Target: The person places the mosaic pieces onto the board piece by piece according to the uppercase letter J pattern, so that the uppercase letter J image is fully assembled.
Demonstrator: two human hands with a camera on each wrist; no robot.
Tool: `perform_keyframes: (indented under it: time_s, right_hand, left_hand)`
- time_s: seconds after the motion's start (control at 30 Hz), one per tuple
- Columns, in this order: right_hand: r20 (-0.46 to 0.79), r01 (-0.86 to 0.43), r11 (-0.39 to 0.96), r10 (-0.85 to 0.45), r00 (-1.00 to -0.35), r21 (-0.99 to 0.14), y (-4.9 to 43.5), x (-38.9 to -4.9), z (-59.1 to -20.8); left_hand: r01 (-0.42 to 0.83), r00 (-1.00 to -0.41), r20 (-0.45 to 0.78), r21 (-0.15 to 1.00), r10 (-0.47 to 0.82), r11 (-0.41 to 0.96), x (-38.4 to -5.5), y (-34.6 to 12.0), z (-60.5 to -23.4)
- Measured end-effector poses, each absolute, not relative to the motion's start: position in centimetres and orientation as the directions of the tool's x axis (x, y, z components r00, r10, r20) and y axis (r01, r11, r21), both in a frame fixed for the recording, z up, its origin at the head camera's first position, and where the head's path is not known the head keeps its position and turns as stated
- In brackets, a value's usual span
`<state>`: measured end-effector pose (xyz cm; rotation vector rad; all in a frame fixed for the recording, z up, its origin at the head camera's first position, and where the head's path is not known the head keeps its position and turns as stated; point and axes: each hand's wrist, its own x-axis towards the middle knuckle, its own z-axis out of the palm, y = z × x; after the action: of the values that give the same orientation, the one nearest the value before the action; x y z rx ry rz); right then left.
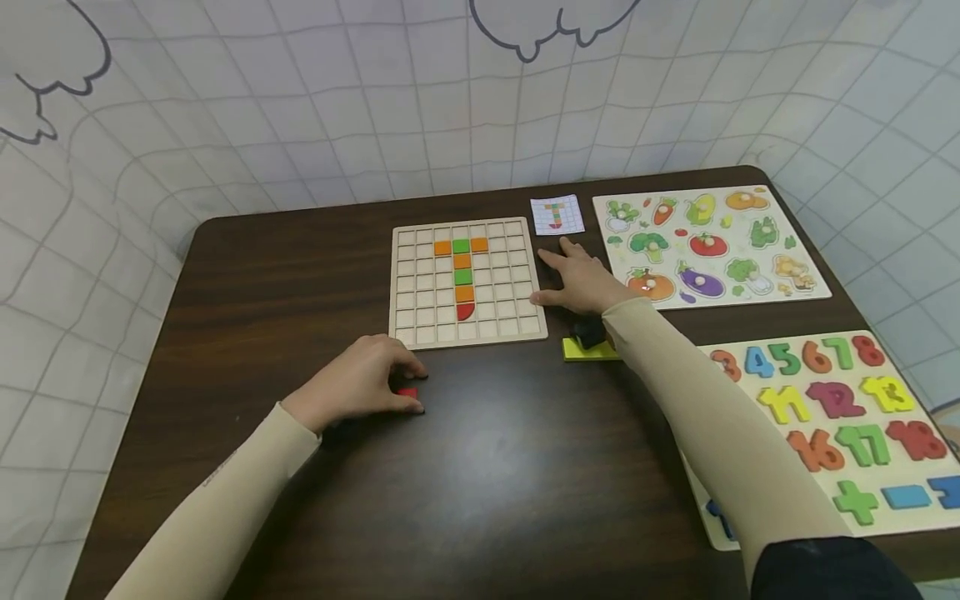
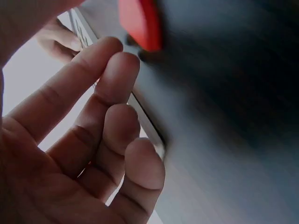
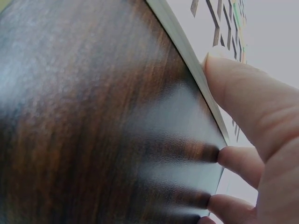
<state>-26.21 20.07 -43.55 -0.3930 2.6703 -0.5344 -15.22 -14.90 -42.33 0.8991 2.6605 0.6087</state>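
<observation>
A red block (image 1: 407, 392) is by the table surface between the thumb and fingers of my left hand (image 1: 352, 379). In the left wrist view, a gap shows between the red block (image 2: 140, 23) and the bent fingertips. My right hand (image 1: 581, 279) is spread at the right side of a wooden grid board (image 1: 420, 333). Its thumb (image 3: 229, 77) touches the board's edge in the right wrist view, with other fingertips down by the table. Orange and green squares form a T on the board, and a red rounded piece (image 1: 466, 312) ends the stem.
Behind the right hand lies a small card (image 1: 557, 216) printed with a coloured-block figure. A vegetable puzzle (image 1: 660, 250) lies at the back right, a number puzzle (image 1: 817, 433) in front of it. A flat yellow piece (image 1: 588, 351) shows under the right wrist.
</observation>
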Motion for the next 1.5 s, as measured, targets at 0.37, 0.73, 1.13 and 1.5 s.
perform_keyframes:
  time_s: [0.37,0.73,1.13,1.5]
  right_hand:
    - [-0.306,-0.197,0.882,-0.347,-0.887,-0.429,20.7,-26.3,-43.5]
    - [-0.306,-0.196,0.882,-0.346,-0.887,-0.429,20.8,-26.1,-43.5]
    - [-0.312,-0.191,0.88,-0.346,-0.885,-0.435,20.7,-26.1,-43.6]
    - [-0.305,-0.203,0.88,-0.353,-0.884,-0.43,20.2,-26.1,-43.5]
  left_hand:
    - [0.491,-0.774,-0.134,0.491,0.619,0.72,-14.9,-15.3,-42.4]
    - [0.554,-0.761,-0.079,0.439,0.645,0.707,-15.1,-14.6,-42.6]
    - [0.586,-0.756,-0.06,0.383,0.652,0.714,-15.9,-13.9,-42.6]
    - [0.584,-0.766,-0.068,0.34,0.639,0.737,-19.3,-12.7,-41.0]
